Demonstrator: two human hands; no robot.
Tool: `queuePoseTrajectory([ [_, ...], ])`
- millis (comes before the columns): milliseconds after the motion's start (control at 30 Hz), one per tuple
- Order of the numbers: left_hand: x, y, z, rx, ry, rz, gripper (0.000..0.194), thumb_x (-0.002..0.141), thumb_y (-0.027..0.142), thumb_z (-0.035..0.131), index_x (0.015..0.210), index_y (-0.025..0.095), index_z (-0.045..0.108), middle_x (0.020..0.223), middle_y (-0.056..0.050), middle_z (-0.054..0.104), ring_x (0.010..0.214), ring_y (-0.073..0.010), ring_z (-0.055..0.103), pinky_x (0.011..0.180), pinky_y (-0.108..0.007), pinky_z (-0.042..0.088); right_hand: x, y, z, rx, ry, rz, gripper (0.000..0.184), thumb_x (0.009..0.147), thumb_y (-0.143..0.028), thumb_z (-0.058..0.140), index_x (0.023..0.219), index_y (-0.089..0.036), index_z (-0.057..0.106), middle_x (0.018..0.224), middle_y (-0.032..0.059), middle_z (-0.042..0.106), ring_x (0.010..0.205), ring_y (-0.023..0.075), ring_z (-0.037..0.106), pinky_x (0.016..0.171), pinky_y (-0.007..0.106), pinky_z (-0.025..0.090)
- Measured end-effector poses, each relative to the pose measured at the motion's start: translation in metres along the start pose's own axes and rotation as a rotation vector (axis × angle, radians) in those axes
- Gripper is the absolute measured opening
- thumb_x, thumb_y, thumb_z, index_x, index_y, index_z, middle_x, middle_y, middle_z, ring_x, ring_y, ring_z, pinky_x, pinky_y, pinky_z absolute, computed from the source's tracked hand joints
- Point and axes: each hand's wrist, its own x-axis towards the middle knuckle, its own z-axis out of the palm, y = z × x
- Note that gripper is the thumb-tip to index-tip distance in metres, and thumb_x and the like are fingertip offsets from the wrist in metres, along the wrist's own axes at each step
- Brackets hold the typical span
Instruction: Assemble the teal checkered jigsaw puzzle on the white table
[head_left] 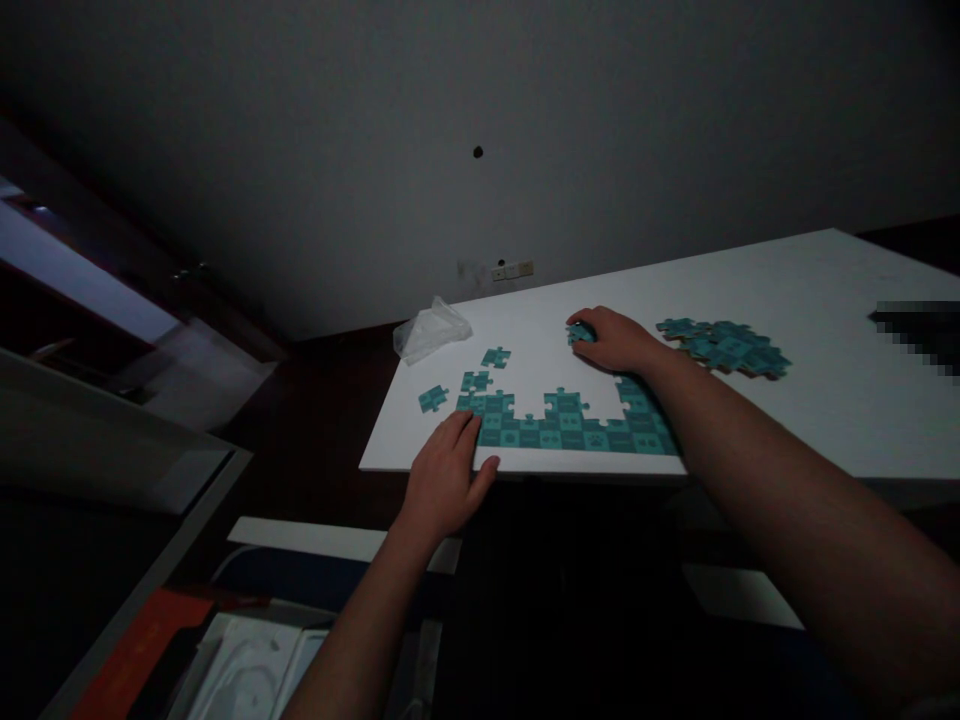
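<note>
At the near edge of the white bench (750, 290), the left hand (446, 480) lies flat with fingers apart on the assembled puzzle strip (570, 430). At two o'clock from it, the right hand (615, 342) has its fingers closed on a teal piece (580, 335). The strip borders the edge, so a sideways push could likely buckle it or slide pieces off.

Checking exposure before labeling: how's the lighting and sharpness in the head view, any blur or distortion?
Head view: dim and underexposed, floor area nearly black; white table is the brightest surface, no glare. Left hand, right hand and teal assembled puzzle read reasonably sharp. Wide-angle tilt skews the table edges. A pixelated dark patch sits at right.
</note>
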Motion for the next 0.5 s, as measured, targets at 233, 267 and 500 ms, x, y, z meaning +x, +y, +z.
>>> queuePoseTrajectory([
  [233,0.000,0.002,0.005,-0.012,0.035,-0.004,0.069,0.114,0.049,0.062,0.180,0.031,0.053,0.179,-0.017,0.064,0.168,-0.0441,0.060,0.141,-0.068,0.051,-0.001,-0.001,0.000,-0.003,0.007,0.016,0.059,0.096,-0.036,0.074,0.153,-0.022,0.079,0.148,0.0192,0.080,0.133,0.0435,0.077,0.123,0.058,0.061],
  [267,-0.001,0.003,0.005,-0.013,0.031,-0.008,0.069,0.114,0.049,0.062,0.180,0.031,0.053,0.179,-0.017,0.064,0.168,-0.0444,0.060,0.141,-0.068,0.051,-0.001,-0.001,0.000,-0.003,0.007,0.018,0.059,0.096,-0.037,0.074,0.153,-0.023,0.079,0.148,0.0187,0.080,0.133,0.0433,0.077,0.123,0.058,0.061],
  [500,0.020,0.001,-0.014,-0.086,0.040,-0.087,0.044,0.116,0.036,0.058,0.156,0.023,0.071,0.165,-0.019,0.073,0.155,-0.0408,0.068,0.133,-0.061,0.056,-0.001,-0.002,0.001,-0.014,0.009,0.026,0.059,0.096,-0.036,0.073,0.153,-0.022,0.079,0.149,0.0194,0.081,0.134,0.0436,0.077,0.123,0.057,0.061],
])
